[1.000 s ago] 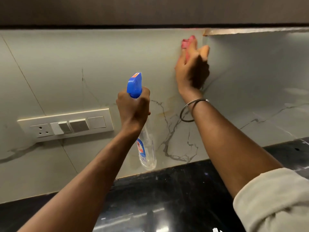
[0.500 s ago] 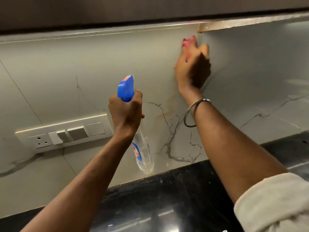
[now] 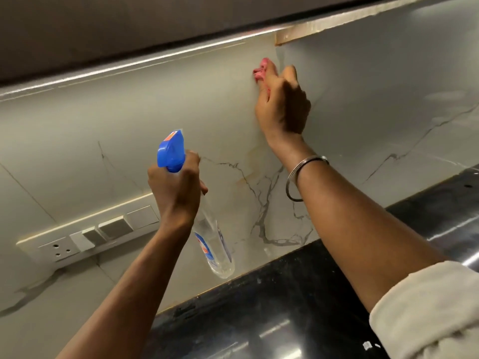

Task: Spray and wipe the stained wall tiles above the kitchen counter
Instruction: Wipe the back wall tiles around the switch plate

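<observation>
A wall of pale grey marble-look tiles with dark veins fills the view, running under a dark overhead cabinet and down to a polished black stone worktop.

The right hand is raised high on the wall. Its fingers are curled around a bunched pink cloth and press it against the tile. The cloth shows just above and to the left of the fingertips, near the end of a pale wooden strip under the cabinet. A thin silver bangle hangs loose on that wrist, and a rolled cream sleeve covers the arm further back.

The left hand is lower and to the left, held off the wall. Its fingers are wrapped around the neck of a clear plastic spray bottle. The blue trigger head stands above the knuckles, and the labelled body hangs tilted below the wrist, above the worktop's back edge.

A yellowish-brown stain streaks the tile between the two hands, below the cloth and to the right of the bottle's neck, where the dark veins branch.

A long cream switch and socket plate sits on the wall below and to the left of the left fingers.
</observation>
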